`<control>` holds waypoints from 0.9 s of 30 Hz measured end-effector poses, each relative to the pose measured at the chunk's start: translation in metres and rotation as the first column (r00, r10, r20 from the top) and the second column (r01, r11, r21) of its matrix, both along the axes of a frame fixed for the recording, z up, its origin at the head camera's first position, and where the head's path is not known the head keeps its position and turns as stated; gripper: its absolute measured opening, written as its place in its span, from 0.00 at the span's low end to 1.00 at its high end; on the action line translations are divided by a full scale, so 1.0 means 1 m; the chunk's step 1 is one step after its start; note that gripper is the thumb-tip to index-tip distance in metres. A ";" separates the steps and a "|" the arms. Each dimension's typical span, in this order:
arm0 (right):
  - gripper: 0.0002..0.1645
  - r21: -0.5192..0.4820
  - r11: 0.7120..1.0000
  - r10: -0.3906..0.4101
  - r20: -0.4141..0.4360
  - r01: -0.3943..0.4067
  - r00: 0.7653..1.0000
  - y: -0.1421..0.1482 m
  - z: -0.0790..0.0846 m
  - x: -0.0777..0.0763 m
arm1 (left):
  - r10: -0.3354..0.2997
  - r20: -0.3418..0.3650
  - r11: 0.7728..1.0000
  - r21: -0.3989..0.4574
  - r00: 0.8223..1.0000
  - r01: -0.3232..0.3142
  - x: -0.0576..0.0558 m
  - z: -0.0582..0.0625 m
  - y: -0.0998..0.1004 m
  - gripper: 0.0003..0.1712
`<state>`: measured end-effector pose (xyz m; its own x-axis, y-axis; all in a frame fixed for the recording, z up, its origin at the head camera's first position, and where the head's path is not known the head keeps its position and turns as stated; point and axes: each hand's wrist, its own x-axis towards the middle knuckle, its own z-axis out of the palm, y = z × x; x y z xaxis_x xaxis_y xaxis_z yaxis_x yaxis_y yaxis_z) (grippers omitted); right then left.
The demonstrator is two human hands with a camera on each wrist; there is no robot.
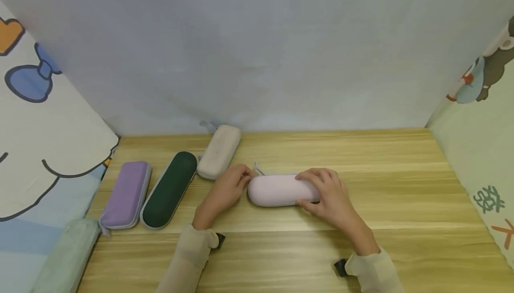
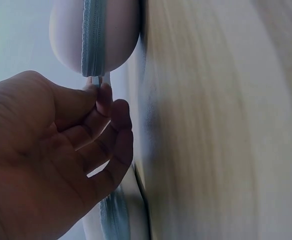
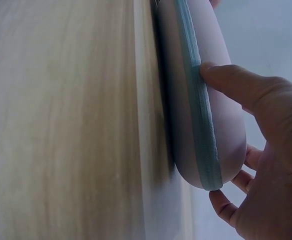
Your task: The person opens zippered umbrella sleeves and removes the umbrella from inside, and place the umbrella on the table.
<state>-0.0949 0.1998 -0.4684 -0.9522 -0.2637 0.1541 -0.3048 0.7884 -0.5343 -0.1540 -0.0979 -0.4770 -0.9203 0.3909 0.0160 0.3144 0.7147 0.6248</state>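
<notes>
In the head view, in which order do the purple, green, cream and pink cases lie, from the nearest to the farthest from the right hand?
1. Pink case: gripped by the right hand.
2. Cream case: to the left, farther back.
3. Green case: left of the cream one.
4. Purple case: left of the green one.

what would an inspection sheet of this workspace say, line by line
Surface: wood-grain table
Job's things: pink case, lying on the table, zipper pull at one end
Clutter: purple case, dark green case, cream case, pale green case
Hands: left hand pinches the zipper pull; right hand holds the opposite end
Cables: nothing seen
Surroundings: grey backdrop behind, cartoon-printed panels both sides
</notes>
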 end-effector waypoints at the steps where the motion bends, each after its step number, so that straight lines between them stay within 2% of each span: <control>1: 0.34 -0.001 1.000 -0.001 -0.001 0.001 1.000 -0.001 0.000 0.000 | -0.001 -0.015 1.000 -0.009 1.000 0.001 0.001 0.000 -0.001 0.06; 11: 0.35 -0.009 1.000 -0.011 0.008 0.011 1.000 -0.003 0.003 0.002 | 0.010 -0.042 0.997 -0.079 0.999 -0.014 0.015 0.003 -0.006 0.06; 21: 0.35 -0.008 1.000 -0.016 0.007 0.016 1.000 -0.002 0.003 0.002 | -0.006 -0.071 0.999 -0.047 0.997 0.003 0.025 0.005 -0.010 0.06; 27: 0.35 -0.003 1.000 -0.011 0.003 0.011 1.000 -0.002 0.000 0.002 | 0.005 -0.105 0.997 -0.072 0.994 -0.012 0.031 0.005 -0.011 0.06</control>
